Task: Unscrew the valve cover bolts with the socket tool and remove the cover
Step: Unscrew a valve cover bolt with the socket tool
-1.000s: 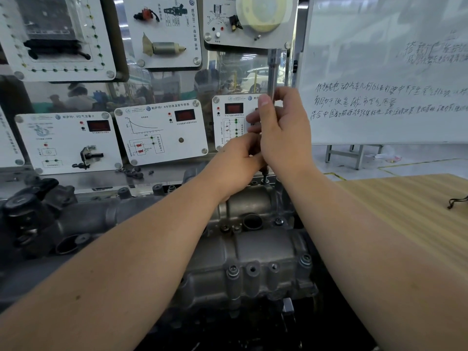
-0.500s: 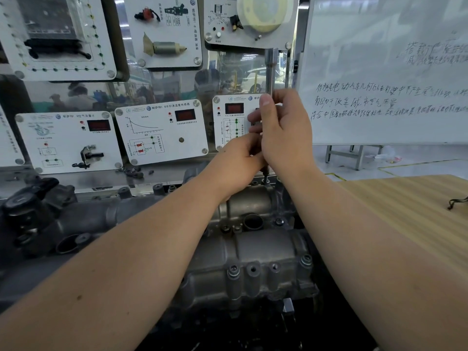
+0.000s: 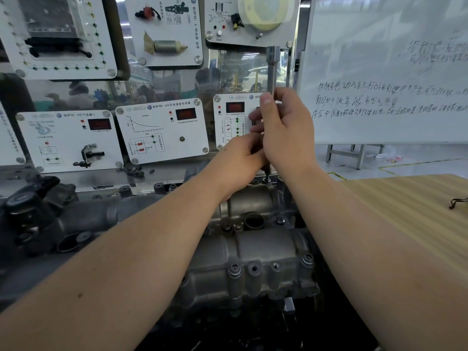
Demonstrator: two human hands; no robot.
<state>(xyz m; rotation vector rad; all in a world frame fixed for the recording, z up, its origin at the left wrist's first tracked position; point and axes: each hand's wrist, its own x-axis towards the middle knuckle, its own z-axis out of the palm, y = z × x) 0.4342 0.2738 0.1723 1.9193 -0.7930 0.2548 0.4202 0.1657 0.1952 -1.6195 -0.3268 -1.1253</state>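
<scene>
Both hands meet over the far end of the valve cover, a grey cast-metal housing that lies along the middle of the view, with the wooden counter just beside it on the right. The socket tool stands upright there: its steel shaft rises out of the top of the right hand and ends in a wider socket-shaped head, while its dark lower tip shows just below the hands, set down at a bolt on the cover's far right corner.

The right hand has its fingers curled round the shaft, the thumb lying straight up along it. The left hand is lower, touching the right one, with its fingers curled in toward the lower part of the tool; whether they actually pinch it is hidden behind the knuckles.

The cover sits on the engine, not lifted. At its near edge, a row of bolt bosses faces the camera, with bolts seated in the outer ones. A round open port lies in the cover's far half, below the hands.

Behind the engine stand white sensor demonstration panels with red displays. A whiteboard with handwriting fills the upper right.
</scene>
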